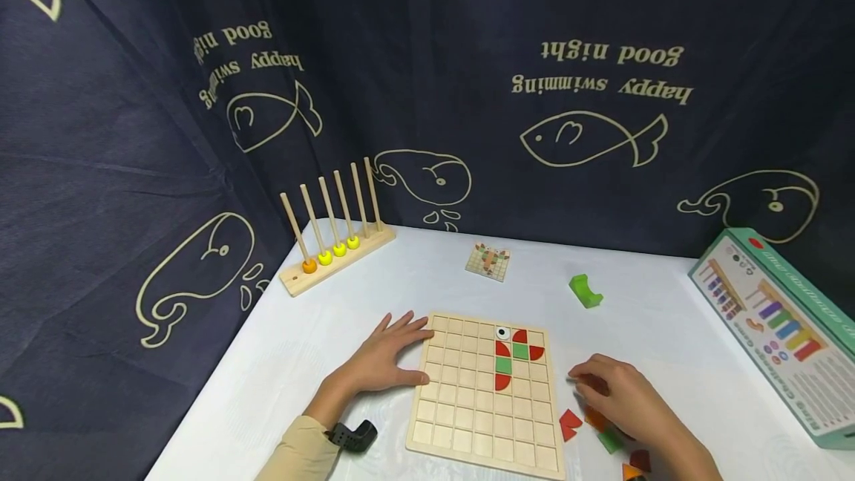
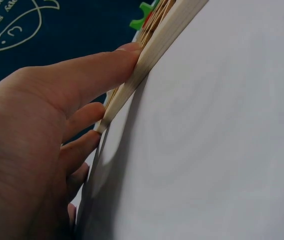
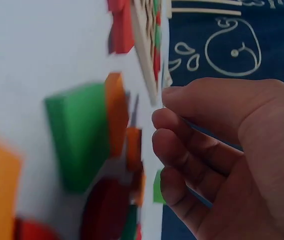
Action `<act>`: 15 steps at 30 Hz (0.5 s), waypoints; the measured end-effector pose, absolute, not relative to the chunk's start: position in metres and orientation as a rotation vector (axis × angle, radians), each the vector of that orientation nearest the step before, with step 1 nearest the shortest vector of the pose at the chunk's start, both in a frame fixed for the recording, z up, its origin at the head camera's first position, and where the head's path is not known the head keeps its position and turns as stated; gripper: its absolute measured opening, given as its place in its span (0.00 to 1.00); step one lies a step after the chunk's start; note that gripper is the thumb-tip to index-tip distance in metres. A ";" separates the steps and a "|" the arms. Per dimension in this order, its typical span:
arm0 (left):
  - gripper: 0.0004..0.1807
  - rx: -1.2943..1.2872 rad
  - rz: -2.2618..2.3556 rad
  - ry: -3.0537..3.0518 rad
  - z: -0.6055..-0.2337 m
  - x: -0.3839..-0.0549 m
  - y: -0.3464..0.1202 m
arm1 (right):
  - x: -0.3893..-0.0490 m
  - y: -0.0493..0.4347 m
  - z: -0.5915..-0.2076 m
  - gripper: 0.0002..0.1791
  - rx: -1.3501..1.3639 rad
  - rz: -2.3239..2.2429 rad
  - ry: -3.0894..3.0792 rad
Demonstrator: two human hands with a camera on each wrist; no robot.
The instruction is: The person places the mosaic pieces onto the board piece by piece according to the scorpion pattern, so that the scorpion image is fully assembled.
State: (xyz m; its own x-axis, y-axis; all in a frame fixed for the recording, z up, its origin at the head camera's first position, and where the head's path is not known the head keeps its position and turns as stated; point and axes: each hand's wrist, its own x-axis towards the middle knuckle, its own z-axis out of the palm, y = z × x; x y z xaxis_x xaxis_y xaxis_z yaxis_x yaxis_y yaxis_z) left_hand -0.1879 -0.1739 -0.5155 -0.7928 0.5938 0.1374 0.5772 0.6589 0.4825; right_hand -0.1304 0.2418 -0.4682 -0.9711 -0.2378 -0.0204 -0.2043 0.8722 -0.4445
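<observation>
A square wooden grid board (image 1: 461, 399) lies on the table. On its upper right part sit several red quarter-round pieces (image 1: 502, 382), green squares (image 1: 504, 366) and a white tile with a black dot (image 1: 502, 332). My left hand (image 1: 390, 353) rests at the board's left edge, its fingers spread and its thumb tip touching the rim (image 2: 126, 92). To the right of the board hovers my right hand (image 1: 617, 392), fingers loosely bent with thumb and index tips close together; no piece shows between them. Under and beside it lie loose red pieces (image 1: 569, 424), a green block (image 3: 79, 135) and orange pieces (image 3: 115, 115).
A small patterned card (image 1: 488, 262) lies behind the board, with a green arched block (image 1: 585, 291) to its right. At the back left stands a peg rack (image 1: 337, 262) with orange and yellow beads. A toy box (image 1: 768, 332) stands at the right; a dark curtain (image 1: 427, 80) hangs behind.
</observation>
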 end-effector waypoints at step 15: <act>0.44 1.001 0.800 2.836 -0.515 -0.187 -0.174 | -0.127 0.272 -0.476 0.13 -0.202 -0.696 2.975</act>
State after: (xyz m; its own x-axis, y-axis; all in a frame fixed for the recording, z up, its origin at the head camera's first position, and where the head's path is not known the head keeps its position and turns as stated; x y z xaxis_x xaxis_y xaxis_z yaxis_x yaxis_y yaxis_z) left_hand -0.1873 -0.1741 -0.5152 -0.7926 0.5939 0.1384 0.5786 0.6607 0.4782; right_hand -0.1274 0.2718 -0.4763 -0.9881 -0.1460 -0.0478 -0.1096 0.8881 -0.4463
